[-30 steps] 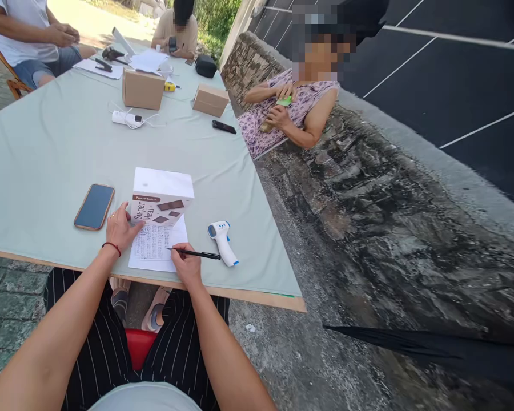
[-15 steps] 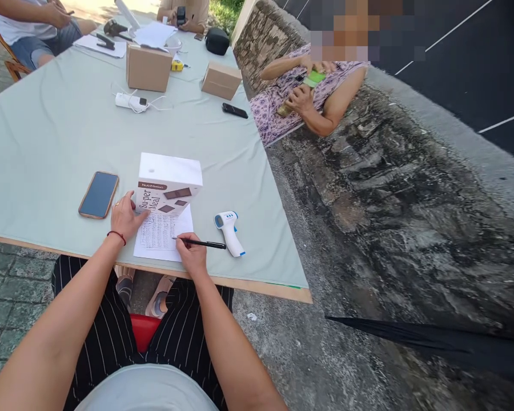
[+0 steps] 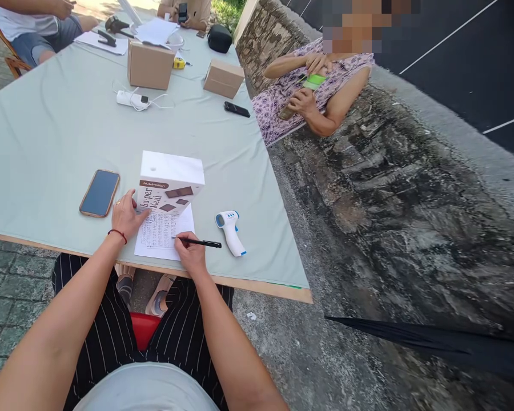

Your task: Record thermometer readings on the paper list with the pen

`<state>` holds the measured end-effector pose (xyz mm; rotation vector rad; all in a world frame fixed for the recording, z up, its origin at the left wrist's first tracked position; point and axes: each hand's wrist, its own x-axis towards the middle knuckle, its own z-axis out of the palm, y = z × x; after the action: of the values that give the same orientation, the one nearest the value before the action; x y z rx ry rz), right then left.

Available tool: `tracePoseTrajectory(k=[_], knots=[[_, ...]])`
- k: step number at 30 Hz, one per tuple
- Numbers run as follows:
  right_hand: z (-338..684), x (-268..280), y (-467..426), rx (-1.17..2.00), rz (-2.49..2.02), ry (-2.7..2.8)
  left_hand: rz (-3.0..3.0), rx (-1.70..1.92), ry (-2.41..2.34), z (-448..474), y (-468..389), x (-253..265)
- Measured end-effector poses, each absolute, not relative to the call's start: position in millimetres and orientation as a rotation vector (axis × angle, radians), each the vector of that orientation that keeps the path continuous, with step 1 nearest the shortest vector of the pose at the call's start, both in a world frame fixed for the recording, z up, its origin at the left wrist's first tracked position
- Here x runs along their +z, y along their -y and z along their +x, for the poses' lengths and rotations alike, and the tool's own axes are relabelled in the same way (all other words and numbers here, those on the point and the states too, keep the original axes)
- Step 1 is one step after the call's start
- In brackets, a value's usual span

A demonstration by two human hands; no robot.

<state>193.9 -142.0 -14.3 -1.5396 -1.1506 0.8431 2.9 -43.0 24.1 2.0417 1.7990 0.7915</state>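
Observation:
A printed sheet of paper point(image 3: 154, 248) covered in small rows of marks lies at the table's front edge. On its far part stands a white box point(image 3: 171, 166) labelled "Super Meal", hiding some of the sheet. My left hand point(image 3: 127, 218) rests at the box's lower left corner, fingers apart, with the thumb over the sheet's edge. Between the fingers of my right hand point(image 3: 192, 254) is a black pen point(image 3: 205, 243), its tip at the printed rows. Left of my left hand lies a smartphone point(image 3: 99, 193). A white-and-blue infrared thermometer point(image 3: 230, 233) lies right of the pen.
Farther back on the cloth-covered table point(image 3: 60, 148) are two cardboard boxes point(image 3: 149, 65), a white device with cables point(image 3: 131, 100), and a black phone point(image 3: 237, 109). A person point(image 3: 351, 85) at the right holds a green-topped container. Other people sit at the far end.
The pen's back end has swung slightly left while its tip stays on the sheet. My left hand keeps its place. The seated person's hands on the green-topped container have shifted a little.

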Motion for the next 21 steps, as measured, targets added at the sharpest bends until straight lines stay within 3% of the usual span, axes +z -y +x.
tracePoseTrajectory(k=[21], knots=[[193.9,-9.7,141.1,0.831,-1.542,1.115,2.048,0.780,-1.795,3.5,44.5,26.2]])
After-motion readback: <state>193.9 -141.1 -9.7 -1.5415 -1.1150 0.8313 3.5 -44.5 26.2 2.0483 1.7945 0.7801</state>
